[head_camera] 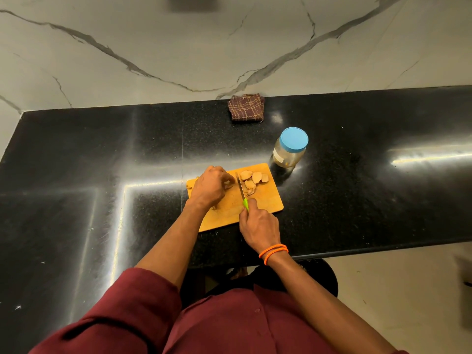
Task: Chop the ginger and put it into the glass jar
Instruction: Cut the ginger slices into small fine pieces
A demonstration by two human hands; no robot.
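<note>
A wooden cutting board [268,205] lies on the black counter. My left hand [210,186] curls over a piece of ginger [228,184] at the board's middle, mostly hiding it. My right hand [259,226] grips the green handle of a knife [241,189], whose blade stands right beside the left fingertips. Several cut ginger slices [252,178] lie to the right of the blade. The glass jar [290,149] stands just beyond the board's far right corner, its blue lid on.
A folded brown checked cloth [246,107] lies at the back edge of the black counter [102,162], against the marble wall. The counter's front edge runs just below my right wrist. A dark stool sits under me.
</note>
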